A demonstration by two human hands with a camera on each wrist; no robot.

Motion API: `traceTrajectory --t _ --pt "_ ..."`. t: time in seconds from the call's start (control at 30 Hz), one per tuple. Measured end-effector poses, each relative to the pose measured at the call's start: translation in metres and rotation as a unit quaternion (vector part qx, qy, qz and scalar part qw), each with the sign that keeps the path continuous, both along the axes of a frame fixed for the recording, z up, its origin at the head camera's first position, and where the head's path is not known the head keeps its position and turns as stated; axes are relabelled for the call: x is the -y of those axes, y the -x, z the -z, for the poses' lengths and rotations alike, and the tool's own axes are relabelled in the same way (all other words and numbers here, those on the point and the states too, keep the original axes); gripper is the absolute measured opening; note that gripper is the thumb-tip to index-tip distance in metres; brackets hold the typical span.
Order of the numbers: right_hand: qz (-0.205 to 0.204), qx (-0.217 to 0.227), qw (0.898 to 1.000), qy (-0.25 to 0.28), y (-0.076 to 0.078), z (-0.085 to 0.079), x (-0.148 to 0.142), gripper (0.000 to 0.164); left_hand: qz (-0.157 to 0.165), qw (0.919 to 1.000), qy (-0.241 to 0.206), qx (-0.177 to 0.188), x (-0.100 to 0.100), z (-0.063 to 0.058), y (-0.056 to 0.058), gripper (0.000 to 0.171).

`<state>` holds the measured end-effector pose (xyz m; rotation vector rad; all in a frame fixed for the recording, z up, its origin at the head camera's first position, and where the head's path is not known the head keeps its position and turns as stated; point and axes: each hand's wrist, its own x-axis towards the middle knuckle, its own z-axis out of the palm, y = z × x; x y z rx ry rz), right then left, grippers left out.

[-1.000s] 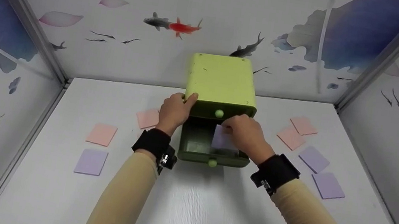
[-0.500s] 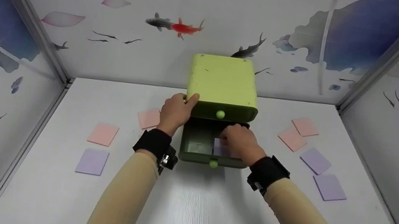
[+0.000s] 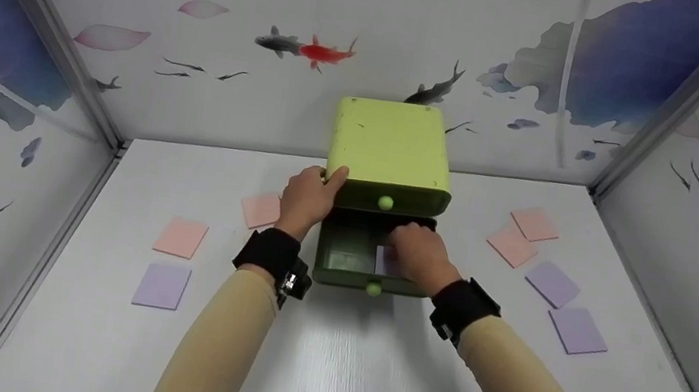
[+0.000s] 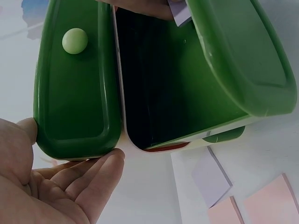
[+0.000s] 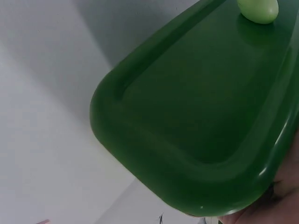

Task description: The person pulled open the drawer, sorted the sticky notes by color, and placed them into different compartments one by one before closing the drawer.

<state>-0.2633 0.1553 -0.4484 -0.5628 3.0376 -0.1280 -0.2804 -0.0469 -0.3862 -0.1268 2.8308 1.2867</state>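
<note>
A two-drawer green cabinet stands against the back wall. Its lower drawer is pulled out; the upper drawer is closed. At the cabinet's left front corner, my left hand grips it, thumb on one face and fingers on the other. My right hand reaches down into the right half of the lower drawer. It pinches a purple sticky-note pad, most of which it covers. In the right wrist view the drawer's front hides nearly all of that hand, and the fingertips are out of sight.
On the left of the white table lie a purple pad, a pink pad and another pink pad beside my left wrist. To the right lie two pink pads and two purple pads. Patterned panels enclose the table.
My right hand has lowered the purple pad from above the lower drawer down into it. The left hand keeps its place on the cabinet.
</note>
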Motion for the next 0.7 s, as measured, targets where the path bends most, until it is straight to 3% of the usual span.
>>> traceTrajectory --t 0.33,0.5,0.7 --pt "-0.024 -0.03 0.999 0.026 -0.007 -0.004 -0.01 0.02 0.006 1.0 -0.002 0.004 -0.002 0.001 -0.001 0.06" --pt "-0.032 -0.038 0.997 0.054 -0.012 -0.016 -0.017 0.015 0.013 0.9999 -0.007 -0.002 0.0 0.0 -0.002 0.06" --pt "-0.031 -0.016 0.994 0.108 -0.015 -0.037 -0.032 0.015 0.01 0.9999 -0.012 -0.005 0.002 0.001 0.0 0.06"
